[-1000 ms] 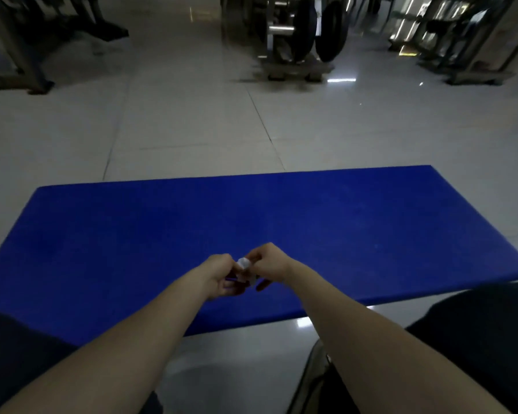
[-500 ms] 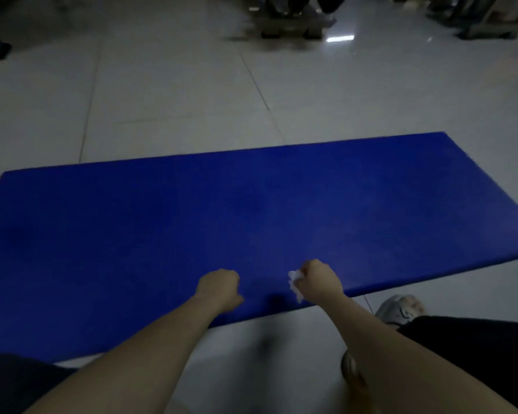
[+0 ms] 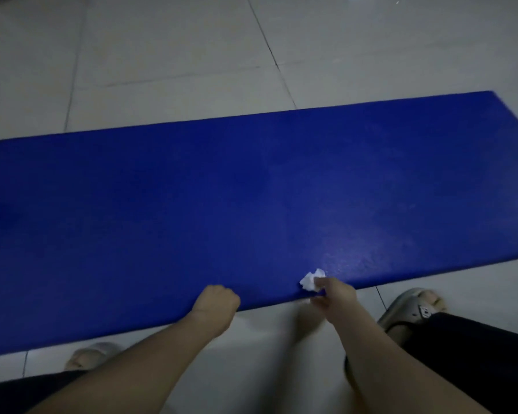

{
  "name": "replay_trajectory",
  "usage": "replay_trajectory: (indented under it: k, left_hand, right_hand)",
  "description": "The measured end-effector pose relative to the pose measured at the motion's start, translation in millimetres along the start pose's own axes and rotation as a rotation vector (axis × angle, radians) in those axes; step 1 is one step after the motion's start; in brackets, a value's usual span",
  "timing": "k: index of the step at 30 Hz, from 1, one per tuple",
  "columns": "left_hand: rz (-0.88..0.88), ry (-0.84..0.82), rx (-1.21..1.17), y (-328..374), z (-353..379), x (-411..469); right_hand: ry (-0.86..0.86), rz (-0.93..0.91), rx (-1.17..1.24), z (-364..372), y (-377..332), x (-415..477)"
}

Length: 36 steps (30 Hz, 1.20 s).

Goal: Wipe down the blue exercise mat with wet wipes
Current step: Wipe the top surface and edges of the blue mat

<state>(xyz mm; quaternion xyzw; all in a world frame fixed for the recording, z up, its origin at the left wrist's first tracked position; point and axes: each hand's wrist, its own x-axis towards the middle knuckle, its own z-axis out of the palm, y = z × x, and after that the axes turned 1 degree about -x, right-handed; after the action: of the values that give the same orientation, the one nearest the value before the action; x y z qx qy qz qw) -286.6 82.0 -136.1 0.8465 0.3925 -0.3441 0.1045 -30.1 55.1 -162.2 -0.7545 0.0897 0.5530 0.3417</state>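
The blue exercise mat [image 3: 192, 204] lies flat on the pale tiled floor [image 3: 162, 55]. Its long side runs from left to right. It is a bit slanted, so the right end points farther away than the left end. The right end has a rounded far corner. The left end goes out of the picture.

The right hand [image 3: 334, 292] is at the near edge of the mat, toward the right. Its fingers pinch a small scrunched-up white wet wipe [image 3: 311, 280]. The wipe sits on the mat, right by that near edge. Just past the wipe, a patch of the mat looks paler and shiny.

The left hand [image 3: 217, 303] is to the left of the right hand, with a gap between the 2. It is curled into a fist, with its back to the camera, over the same near edge. Nothing shows in it.

Both bare arms reach out from the bottom of the picture. 2 feet in pale slippers stand on the floor near the mat. The right slipper [image 3: 413, 306] is just beside the right arm, and the left slipper [image 3: 93, 354] is by the left arm. Dark clothes [image 3: 476, 360] cover the legs.
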Motion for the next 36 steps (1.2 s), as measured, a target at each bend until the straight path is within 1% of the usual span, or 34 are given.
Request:
replay_trajectory:
  k: [1,3,4,6,9,12,14,15,17,18,19,21,23,25,27,29,32,36]
  left_hand:
    - [0.022,0.013,-0.029,2.2,-0.2,1.1]
    - [0.082,0.056,-0.035,6.5,-3.5,1.3]
    - [0.115,0.078,-0.018,10.7,-7.2,2.3]
    - [0.129,0.082,-0.011,16.7,-13.2,4.2]
    - [0.159,0.083,-0.013,20.5,-9.0,5.6]
    - [0.193,0.032,0.018,21.0,-7.5,1.9]
    - [0.191,0.021,0.013,24.8,-4.0,1.0]
    - [0.17,0.033,-0.033,27.0,-0.9,2.5]
    - [0.103,0.077,-0.234,23.1,-2.2,5.8]
    - [0.053,0.092,-0.344,17.8,-5.1,8.0]
    - [-0.016,0.12,-0.422,6.9,-9.0,11.0]
    - [-0.168,0.165,-0.495,-27.0,-17.3,20.7]
    - [-0.307,0.137,-0.54,-69.5,-18.5,29.8]
    - [-0.389,0.025,-0.611,-99.4,-10.2,34.9]
    - [-0.417,-0.081,-0.704,-109.9,2.4,38.9]
    - [-0.416,-0.117,-0.725,-110.4,8.4,42.5]
    - [-0.398,-0.178,-0.724,-113.0,1.9,47.5]
    - [-0.413,-0.207,-0.712,-114.5,-3.1,51.4]
  right_hand:
    - [0.005,-0.001,0.065,-3.1,-1.5,0.6]
    - [-0.008,-0.026,0.093,-11.3,-5.9,-5.0]
    - [0.036,-0.057,0.061,-16.9,-7.8,-4.7]
    - [0.123,-0.095,0.027,-24.7,-12.0,-10.1]
    - [0.184,-0.156,-0.026,-25.3,-10.1,-17.3]
    - [0.233,-0.142,-0.105,-21.8,0.4,-15.9]
    - [0.309,-0.134,-0.156,-16.1,5.8,-10.4]
    - [0.356,-0.137,-0.162,-13.5,6.4,-8.5]
    - [0.462,-0.169,-0.205,-11.9,3.9,-14.4]
    - [0.493,-0.201,-0.269,-15.2,2.2,-20.0]
    - [0.503,-0.276,-0.365,-18.5,1.9,-20.4]
    - [0.468,-0.462,-0.548,-26.0,0.5,-23.0]
    - [0.447,-0.57,-0.671,-32.7,-0.1,-20.8]
    - [0.484,-0.649,-0.808,-38.9,-1.7,-15.1]
    - [0.521,-0.724,-0.855,-42.2,-3.8,-12.6]
    - [0.501,-0.758,-0.89,-39.5,-0.8,-5.9]
    - [0.439,-0.748,-0.911,-24.4,9.5,1.3]
    - [0.439,-0.699,-0.817,-12.8,11.7,2.7]
